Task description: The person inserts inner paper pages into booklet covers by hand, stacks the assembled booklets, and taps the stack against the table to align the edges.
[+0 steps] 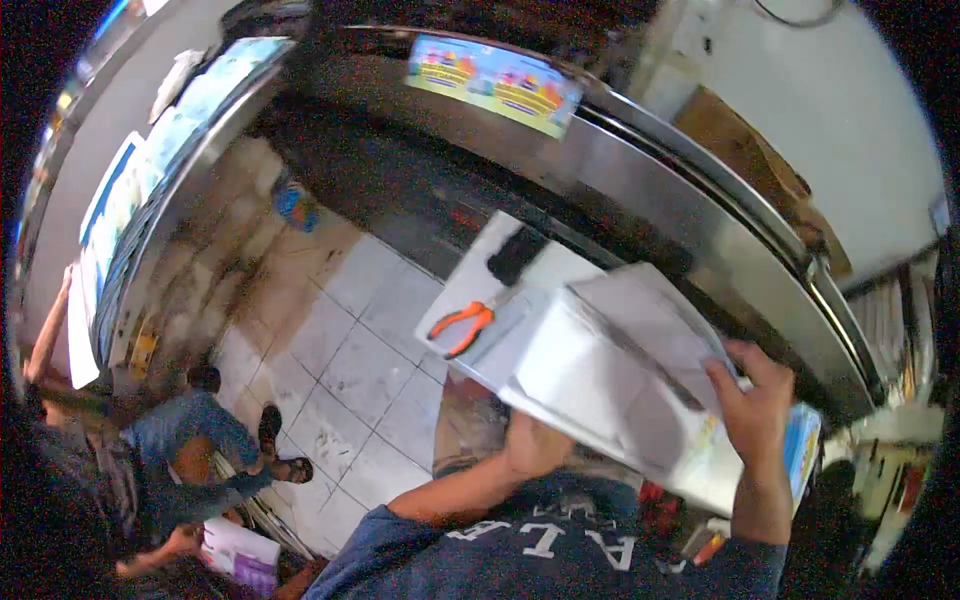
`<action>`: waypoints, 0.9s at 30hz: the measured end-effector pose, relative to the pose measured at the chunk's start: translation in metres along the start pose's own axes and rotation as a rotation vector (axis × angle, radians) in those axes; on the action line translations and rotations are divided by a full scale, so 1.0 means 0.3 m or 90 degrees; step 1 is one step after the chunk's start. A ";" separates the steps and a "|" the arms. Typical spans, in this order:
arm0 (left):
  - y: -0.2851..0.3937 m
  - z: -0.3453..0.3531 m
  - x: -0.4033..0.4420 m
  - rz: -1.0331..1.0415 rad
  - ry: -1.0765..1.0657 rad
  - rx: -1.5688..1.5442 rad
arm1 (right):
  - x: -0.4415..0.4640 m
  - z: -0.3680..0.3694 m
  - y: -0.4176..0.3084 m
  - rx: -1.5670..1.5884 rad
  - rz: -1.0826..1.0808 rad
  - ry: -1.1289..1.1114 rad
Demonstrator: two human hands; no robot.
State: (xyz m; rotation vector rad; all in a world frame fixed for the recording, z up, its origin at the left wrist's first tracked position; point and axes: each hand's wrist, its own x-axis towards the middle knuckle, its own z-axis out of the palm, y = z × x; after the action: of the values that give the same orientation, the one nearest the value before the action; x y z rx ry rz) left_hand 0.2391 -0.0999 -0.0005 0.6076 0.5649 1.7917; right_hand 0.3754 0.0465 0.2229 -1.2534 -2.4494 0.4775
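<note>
Across the white board (pixel 478 262) at the person's front lies a stack of white sheets (pixel 550 362), a greyish sheet (pixel 655 312) raised along its far side. The right hand (pixel 757 392) grasps this sheet's edge, apparently between thumb and fingers. The left hand (pixel 538 445) meets the stack's near edge; its fingers are hidden, so their grip cannot be told. Orange-handled pliers (pixel 466 322) and a black object (pixel 517 255) lie beside the stack.

Smudged pale floor tiles (pixel 330 400) with dark joints lie beside a long metal-sided unit (pixel 700 230).
</note>
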 end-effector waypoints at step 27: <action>0.025 0.027 -0.041 -0.020 0.113 0.248 | -0.268 -0.031 0.113 0.148 -0.130 -0.296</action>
State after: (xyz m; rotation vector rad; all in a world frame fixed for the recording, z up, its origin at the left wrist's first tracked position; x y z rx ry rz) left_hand 0.2424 -0.1132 0.0089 0.7006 1.0547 1.7279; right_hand 0.4476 0.0003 0.2040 -0.8581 -2.7497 1.0601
